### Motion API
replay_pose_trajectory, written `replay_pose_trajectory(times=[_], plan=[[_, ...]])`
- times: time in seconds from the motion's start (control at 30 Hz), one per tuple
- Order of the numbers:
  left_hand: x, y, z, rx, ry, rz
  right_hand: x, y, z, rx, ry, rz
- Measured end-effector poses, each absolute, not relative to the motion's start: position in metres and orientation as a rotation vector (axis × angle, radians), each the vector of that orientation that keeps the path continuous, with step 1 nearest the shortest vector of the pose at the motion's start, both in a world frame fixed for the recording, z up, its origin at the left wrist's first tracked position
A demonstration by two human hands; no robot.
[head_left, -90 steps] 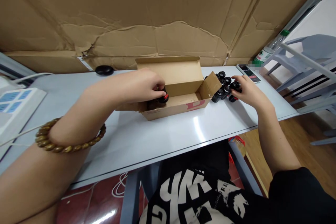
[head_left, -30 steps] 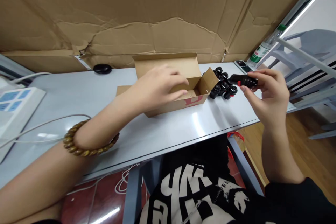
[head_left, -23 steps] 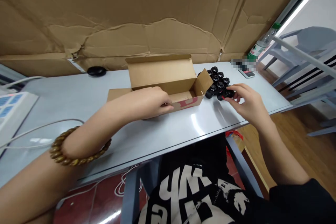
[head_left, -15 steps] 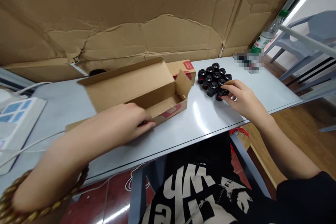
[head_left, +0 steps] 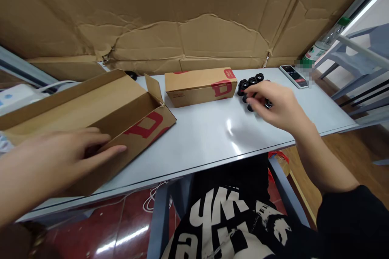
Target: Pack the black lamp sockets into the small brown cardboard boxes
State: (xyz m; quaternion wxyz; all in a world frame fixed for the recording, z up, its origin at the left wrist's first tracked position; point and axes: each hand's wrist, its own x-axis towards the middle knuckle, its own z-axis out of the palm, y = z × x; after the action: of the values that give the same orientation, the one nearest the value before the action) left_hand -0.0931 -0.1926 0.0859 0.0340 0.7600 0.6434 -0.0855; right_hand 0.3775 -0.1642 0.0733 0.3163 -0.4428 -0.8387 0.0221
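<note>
Open box (head_left: 147,127): brown cardboard, matt inside and out, flat red print on the outer wall. Closed box (head_left: 194,89): same board, smooth faces. Backing sheet (head_left: 209,38): corrugated cardboard — dull, creased, a ragged tear line across it. Black canisters (head_left: 253,81): glossy, look like plastic. Table (head_left: 200,133): smooth, pale, shiny enough to mirror light streaks. Phone (head_left: 293,76): smooth, glass-like screen. Bottle (head_left: 319,49): clear plastic. Shirt (head_left: 219,210): matt black cloth — pale print. Floor tiles (head_left: 121,226): glossy red.
</note>
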Motion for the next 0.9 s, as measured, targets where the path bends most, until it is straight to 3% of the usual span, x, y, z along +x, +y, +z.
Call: replay_pose_trajectory(times=[0.13, 0.33, 0.63, 0.9], plan=[[-0.090, -0.191, 0.087, 2.231, 2.105, -0.378, 0.338, -0.136, 0.083, -0.934, -2.548, 0.175], [-0.067, -0.184, 0.103, 2.085, 2.232, -0.526, 0.296, -0.071, 0.087, -1.047, -2.631, -0.067], [-0.120, -0.156, 0.052, 2.120, 2.540, -0.192, 0.298, -0.003, 0.070, -1.116, -2.739, 0.249], [-0.133, -0.153, 0.077, 1.874, 2.443, -0.117, 0.304, 0.013, 0.077, -1.052, -2.758, 0.380]])
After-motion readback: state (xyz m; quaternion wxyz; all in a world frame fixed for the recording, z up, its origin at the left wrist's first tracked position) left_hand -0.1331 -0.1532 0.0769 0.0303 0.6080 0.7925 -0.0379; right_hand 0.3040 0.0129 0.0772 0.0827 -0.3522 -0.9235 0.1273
